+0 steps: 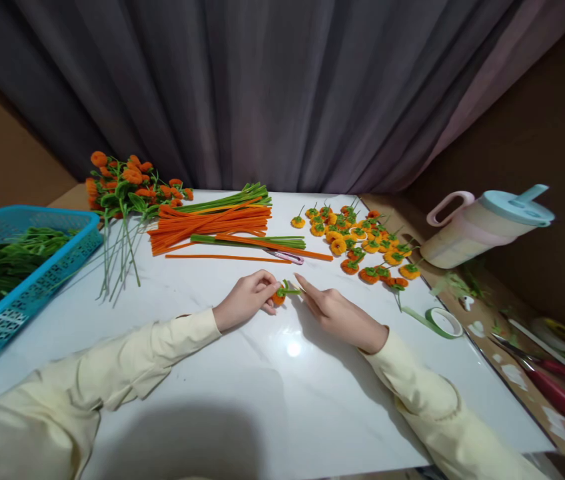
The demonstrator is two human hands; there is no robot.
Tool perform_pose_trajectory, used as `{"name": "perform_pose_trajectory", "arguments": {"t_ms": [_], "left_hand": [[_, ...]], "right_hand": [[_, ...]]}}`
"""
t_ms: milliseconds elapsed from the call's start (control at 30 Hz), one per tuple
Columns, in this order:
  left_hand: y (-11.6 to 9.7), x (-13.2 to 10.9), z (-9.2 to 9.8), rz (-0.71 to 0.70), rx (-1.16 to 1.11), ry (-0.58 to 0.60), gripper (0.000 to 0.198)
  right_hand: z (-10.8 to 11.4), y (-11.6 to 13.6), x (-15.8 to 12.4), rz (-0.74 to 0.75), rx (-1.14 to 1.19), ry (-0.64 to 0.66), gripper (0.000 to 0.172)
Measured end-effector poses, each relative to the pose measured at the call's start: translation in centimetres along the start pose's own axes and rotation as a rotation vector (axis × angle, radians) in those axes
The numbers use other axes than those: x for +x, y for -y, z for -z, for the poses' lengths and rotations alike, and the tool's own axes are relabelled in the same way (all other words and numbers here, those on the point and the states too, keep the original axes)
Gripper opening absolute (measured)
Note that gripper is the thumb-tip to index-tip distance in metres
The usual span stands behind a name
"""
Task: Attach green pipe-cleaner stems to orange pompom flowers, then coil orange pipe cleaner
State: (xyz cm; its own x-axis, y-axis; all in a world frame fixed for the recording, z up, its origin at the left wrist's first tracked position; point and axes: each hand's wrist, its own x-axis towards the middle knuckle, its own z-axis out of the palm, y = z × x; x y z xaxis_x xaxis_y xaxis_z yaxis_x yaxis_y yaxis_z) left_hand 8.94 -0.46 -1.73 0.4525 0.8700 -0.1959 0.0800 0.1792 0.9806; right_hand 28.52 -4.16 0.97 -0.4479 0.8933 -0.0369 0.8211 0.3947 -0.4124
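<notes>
My left hand rests on the white table, its fingers curled round a small orange pipe-cleaner pumpkin with a green stem. My right hand lies just right of it, fingers together, pinching the green stem's end. Both arms wear pale yellow sleeves. Behind the hands lie loose orange and green pipe cleaners and small pink scissors. Several finished little pumpkins are spread at the back right.
A blue basket of green pipe-cleaner leaves stands at the left edge. A bunch of orange flowers on green stems lies beside it. Green tape roll sits at the right; a lidded jug and red-handled tools lie off-table.
</notes>
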Motion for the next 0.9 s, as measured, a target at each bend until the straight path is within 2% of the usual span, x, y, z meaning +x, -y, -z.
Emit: {"name": "perform_pose_trajectory", "arguments": {"t_ms": [100, 167, 233, 433, 633, 733, 900], "left_hand": [[0.0, 0.1, 0.1, -0.006, 0.012, -0.003, 0.031], [0.0, 0.0, 0.1, -0.028, 0.059, -0.003, 0.029], [0.1, -0.2, 0.0, -0.071, 0.113, -0.004, 0.026], [0.1, -0.5, -0.1, -0.188, 0.209, -0.003, 0.022], [0.1, -0.6, -0.1, -0.215, 0.263, -0.003, 0.020], [0.0, -0.7, -0.1, -0.221, 0.276, -0.005, 0.019], [-0.1, -0.6, -0.1, -0.207, 0.247, 0.001, 0.020]], "right_hand": [[0.3, 0.3, 0.1, -0.069, 0.270, 0.005, 0.043], [0.5, 0.6, 0.2, -0.112, 0.462, 0.073, 0.042], [0.5, 0.9, 0.2, -0.135, 0.557, 0.129, 0.043], [0.0, 1.3, 0.2, -0.077, 0.367, 0.070, 0.045], [-0.4, 1.2, 0.0, 0.048, 0.241, 0.049, 0.051], [-0.6, 1.2, 0.0, 0.058, 0.181, 0.027, 0.053], [-0.6, 1.0, 0.1, 0.021, 0.265, 0.059, 0.052]]}}
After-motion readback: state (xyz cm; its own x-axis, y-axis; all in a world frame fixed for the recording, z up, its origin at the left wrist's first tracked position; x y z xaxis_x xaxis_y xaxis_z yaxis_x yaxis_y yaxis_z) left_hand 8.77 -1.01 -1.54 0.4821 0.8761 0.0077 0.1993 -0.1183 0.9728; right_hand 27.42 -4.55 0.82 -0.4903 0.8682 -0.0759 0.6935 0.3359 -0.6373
